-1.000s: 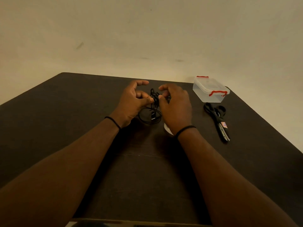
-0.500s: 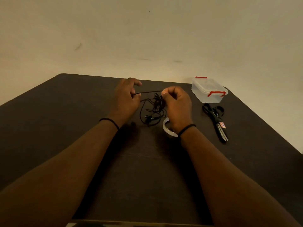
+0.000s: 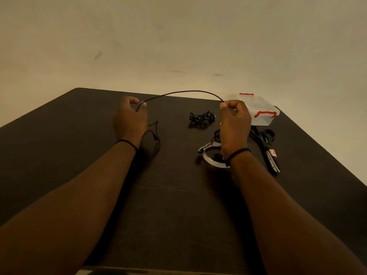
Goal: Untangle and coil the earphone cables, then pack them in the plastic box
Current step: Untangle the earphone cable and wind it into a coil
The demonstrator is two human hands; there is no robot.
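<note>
A black earphone cable arches between my two hands above the dark table. My left hand pinches one end of the arch, and the cable's plug end hangs below it onto the table. My right hand pinches the other end, with more cable dangling under the palm. A second tangled bundle of black earphones lies on the table between my hands. The clear plastic box with red latches stands closed just beyond my right hand.
A roll of clear tape lies under my right wrist. Black-handled scissors lie to the right of it, near the table's right edge. A plain wall stands behind the table.
My hands have moved apart, drawing a length of cable out into a long arch. The other tangled bundle now lies alone on the table between them.
</note>
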